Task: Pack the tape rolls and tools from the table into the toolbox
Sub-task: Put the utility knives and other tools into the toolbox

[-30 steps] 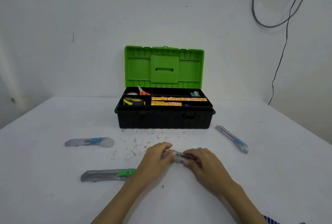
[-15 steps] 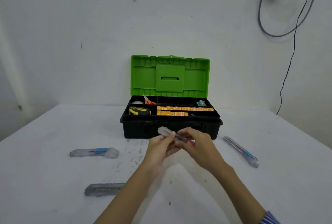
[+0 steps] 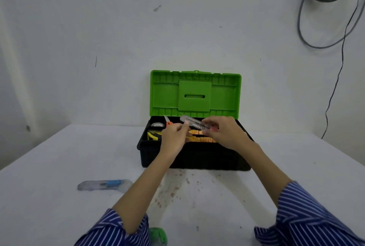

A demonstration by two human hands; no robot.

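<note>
A black toolbox with its green lid standing up sits at the back of the white table. Both hands hold a clear utility knife with a red slider over the open tray. My left hand pinches its left part from below, and my right hand grips its right end. In the tray lie a tape roll, orange scissors, a yellow tape measure and orange strips. A clear knife with a blue slider lies on the table at the left.
A green-tipped knife shows at the bottom edge between my striped sleeves. Reddish crumbs speckle the table before the box. Grey cables hang on the wall at the upper right. The table's far edge meets the wall.
Both hands lifted the red-slider knife off the table and carried it forward to above the toolbox tray. The view shifted; the knife that lay at the right is out of sight.
</note>
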